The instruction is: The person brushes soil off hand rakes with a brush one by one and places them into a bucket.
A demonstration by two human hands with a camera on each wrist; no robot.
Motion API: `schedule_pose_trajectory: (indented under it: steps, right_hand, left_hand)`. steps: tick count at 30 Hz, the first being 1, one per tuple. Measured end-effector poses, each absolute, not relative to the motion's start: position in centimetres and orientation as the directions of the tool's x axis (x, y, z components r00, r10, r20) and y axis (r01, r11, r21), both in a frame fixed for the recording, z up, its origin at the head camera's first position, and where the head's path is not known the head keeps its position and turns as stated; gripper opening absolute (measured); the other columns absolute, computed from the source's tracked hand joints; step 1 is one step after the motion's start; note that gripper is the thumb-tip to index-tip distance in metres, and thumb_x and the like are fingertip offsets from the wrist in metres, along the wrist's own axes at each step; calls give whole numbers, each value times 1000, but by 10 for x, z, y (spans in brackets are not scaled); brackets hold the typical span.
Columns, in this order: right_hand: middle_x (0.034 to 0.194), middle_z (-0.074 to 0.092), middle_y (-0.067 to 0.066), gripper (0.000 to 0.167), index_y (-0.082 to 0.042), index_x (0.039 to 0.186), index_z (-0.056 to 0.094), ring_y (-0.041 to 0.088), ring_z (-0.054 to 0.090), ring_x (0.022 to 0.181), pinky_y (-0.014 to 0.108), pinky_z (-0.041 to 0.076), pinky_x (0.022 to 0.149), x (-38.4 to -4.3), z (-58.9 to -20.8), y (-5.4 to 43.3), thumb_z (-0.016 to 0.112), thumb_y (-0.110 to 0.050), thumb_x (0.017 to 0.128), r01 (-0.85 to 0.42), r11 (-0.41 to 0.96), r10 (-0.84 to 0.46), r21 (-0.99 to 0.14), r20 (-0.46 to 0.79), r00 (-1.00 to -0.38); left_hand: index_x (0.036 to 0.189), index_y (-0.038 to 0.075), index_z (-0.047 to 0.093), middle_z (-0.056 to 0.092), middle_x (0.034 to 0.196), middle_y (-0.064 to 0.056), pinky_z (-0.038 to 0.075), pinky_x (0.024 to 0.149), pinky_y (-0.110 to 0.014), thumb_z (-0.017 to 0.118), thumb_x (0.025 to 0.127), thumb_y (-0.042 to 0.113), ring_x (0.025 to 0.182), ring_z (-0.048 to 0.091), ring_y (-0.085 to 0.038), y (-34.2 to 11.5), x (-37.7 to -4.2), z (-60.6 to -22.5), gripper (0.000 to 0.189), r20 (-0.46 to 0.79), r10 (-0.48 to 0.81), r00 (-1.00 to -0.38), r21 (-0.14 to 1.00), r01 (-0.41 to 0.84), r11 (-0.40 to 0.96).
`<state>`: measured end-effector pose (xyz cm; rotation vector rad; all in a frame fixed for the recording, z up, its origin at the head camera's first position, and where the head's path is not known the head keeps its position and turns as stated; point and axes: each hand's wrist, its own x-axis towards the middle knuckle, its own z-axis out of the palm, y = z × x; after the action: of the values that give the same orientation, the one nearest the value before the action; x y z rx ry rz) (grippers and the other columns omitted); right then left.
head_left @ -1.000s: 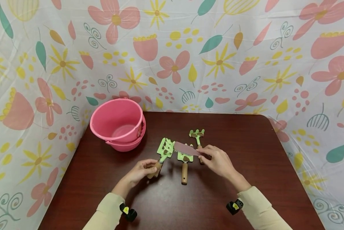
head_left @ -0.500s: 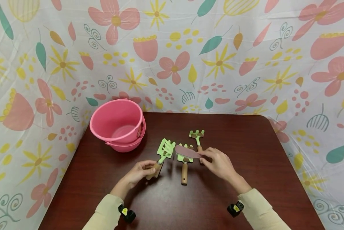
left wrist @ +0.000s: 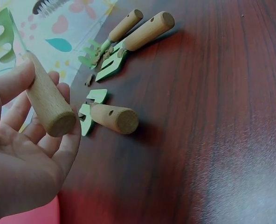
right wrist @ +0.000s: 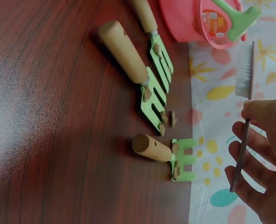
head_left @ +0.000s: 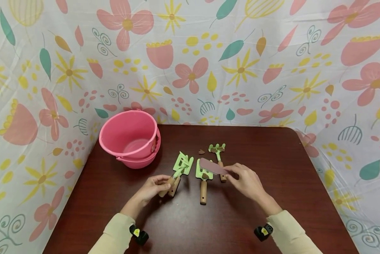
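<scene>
My left hand (head_left: 150, 192) grips the wooden handle of a small green hand rake (left wrist: 49, 98), tilted above a green garden fork (left wrist: 112, 116) lying on the table. In my right hand (head_left: 245, 178) a flat mauve brush (head_left: 211, 165) is pinched between thumb and fingers. Its pale bristles (right wrist: 243, 72) show in the right wrist view. The brush overlaps a second fork (head_left: 203, 192) in the head view. Behind and right of that fork lies another green rake (head_left: 217, 150). Brown clumps sit on these lying tools.
Two nested pink buckets (head_left: 129, 134) stand at the left back of the dark wooden table (head_left: 256, 148). A loose brown clump (head_left: 201, 151) lies beyond the second fork. A flower-print cloth (head_left: 190, 42) hangs behind and at the sides.
The brush has shifted a little right with my right hand. The left-hand rake has turned, parting from the fork's handle in view. A brown clump now shows on the table beyond the second fork.
</scene>
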<state>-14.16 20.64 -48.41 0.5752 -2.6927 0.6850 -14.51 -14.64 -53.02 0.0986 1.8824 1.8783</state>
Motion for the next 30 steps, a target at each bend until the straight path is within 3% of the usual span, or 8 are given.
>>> schedule_pose_trajectory:
  steps: [10,14,18,23,30]
  right_hand:
    - [85,62,-9,26,-22,102,69,9,48,62,22,34,51,-140,-485,213,74,-18,77,-425,825,-282,-373,380,-881]
    - [85,63,-8,26,-21,101,69,12,51,63,24,35,52,-139,-484,215,74,-18,76,-419,828,-272,-372,386,-881]
    - [86,64,-6,26,-21,102,69,10,48,62,23,34,51,-137,-484,218,74,-18,77,-404,835,-255,-373,387,-886]
    - [86,63,-6,26,-21,103,69,6,42,60,22,32,49,-136,-484,222,73,-18,77,-384,844,-235,-375,385,-892]
    - [86,64,-5,25,-19,102,69,7,44,59,23,33,48,-137,-485,227,73,-17,77,-368,856,-205,-364,414,-887]
  left_hand:
    - [113,-7,60,62,102,-28,49,70,-32,63,82,0,82,62,-20,-144,-146,-504,32,-259,283,-923,960,-213,183]
    - [107,1,66,66,93,-15,47,63,-29,68,79,4,75,58,-12,-144,-150,-508,28,-232,226,-946,951,-172,256]
    - [99,9,70,66,86,-5,46,59,-26,71,77,7,72,58,-12,-143,-150,-502,22,-187,164,-968,927,-119,356]
    - [94,16,71,67,81,-1,46,60,-26,73,74,8,71,59,-13,-142,-150,-493,21,-99,116,-988,872,-31,489]
    - [93,27,70,63,72,5,40,56,-28,74,74,17,59,52,-10,-145,-149,-479,21,-48,86,-995,751,20,660]
